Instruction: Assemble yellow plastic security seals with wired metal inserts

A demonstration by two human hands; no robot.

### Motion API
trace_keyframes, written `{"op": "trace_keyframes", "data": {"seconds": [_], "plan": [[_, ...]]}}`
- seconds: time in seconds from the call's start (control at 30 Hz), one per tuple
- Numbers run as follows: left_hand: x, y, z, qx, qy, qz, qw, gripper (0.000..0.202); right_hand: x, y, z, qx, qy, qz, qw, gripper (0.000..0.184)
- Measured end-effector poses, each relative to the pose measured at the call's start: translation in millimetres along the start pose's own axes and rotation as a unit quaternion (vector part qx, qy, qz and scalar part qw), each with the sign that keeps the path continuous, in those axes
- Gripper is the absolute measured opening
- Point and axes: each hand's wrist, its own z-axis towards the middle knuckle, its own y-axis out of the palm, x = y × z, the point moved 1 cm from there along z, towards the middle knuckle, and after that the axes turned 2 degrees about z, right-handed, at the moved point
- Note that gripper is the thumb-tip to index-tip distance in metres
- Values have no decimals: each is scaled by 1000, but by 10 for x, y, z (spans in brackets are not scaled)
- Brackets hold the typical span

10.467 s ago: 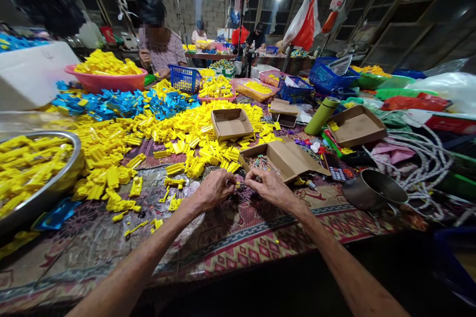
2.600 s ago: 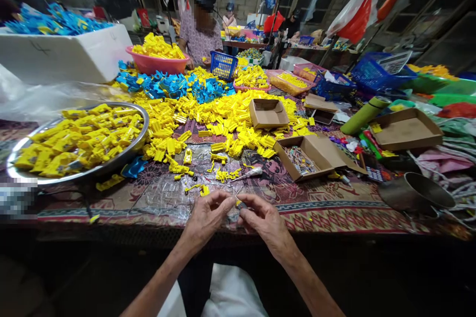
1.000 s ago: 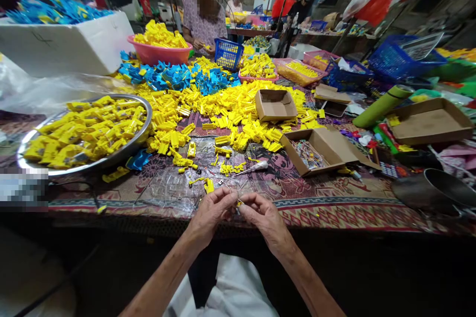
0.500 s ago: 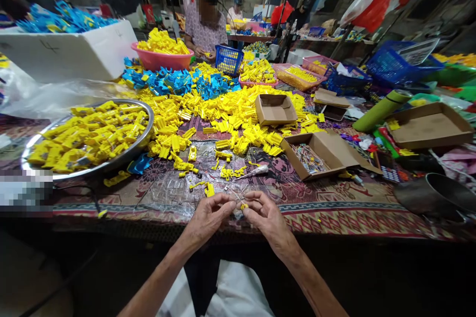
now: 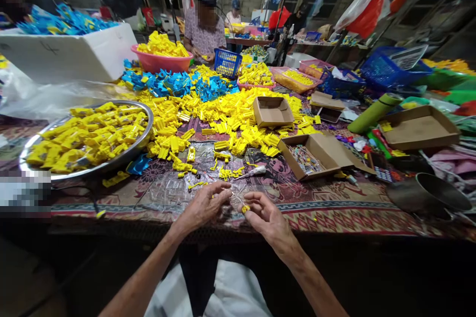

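Between the thumb and fingers of my right hand (image 5: 269, 220) is a small yellow plastic part (image 5: 245, 209), with thin pale wires (image 5: 238, 196) rising from it. My left hand (image 5: 206, 208) is just left of the wires, its thumb and fingers apart and nothing visible in them. Beyond the hands lie a screwdriver with a clear handle (image 5: 256, 170), small yellow pieces (image 5: 228, 173) and a yellow arm-like piece (image 5: 197, 185) on a clear plastic sheet.
A steel tray of yellow parts (image 5: 148, 131) stands left. Heaped yellow housings (image 5: 223, 106) and blue parts (image 5: 174, 83) fill the far table. To the right are a cardboard box of wires (image 5: 334, 151) and a metal pot (image 5: 409, 195). A co-worker (image 5: 204, 27) sits opposite.
My left hand has drawn back slightly to the left and its fingers have parted from the wires. My right hand still holds the yellow part, now more exposed.
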Motion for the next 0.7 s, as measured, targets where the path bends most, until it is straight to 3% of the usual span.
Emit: {"op": "trace_keyframes", "data": {"seconds": [0.1, 0.2, 0.3, 0.47, 0.6, 0.7], "plan": [[28, 26, 4, -53, -41, -88, 994, 42, -26, 13, -35, -13, -9, -5, 1000, 28], [80, 47, -3, -50, -51, -119, 990, 37, -24, 40, -50, -21, -5, -4, 1000, 25], [107, 40, 18, -26, -27, -96, 995, 32, -9, 25, -44, 14, -31, -95, 995, 23], [134, 32, 54, 32, 41, 4, 999, 27, -31, -55, -33, 69, -109, -307, 943, 26], [184, 91, 39, 55, 84, 93, 991, 27, -87, -27, 2, 114, -161, -316, 928, 31], [241, 122, 21, 38, 97, 78, 991, 29, -121, 63, 69, 96, -166, -264, 945, 35]]}}
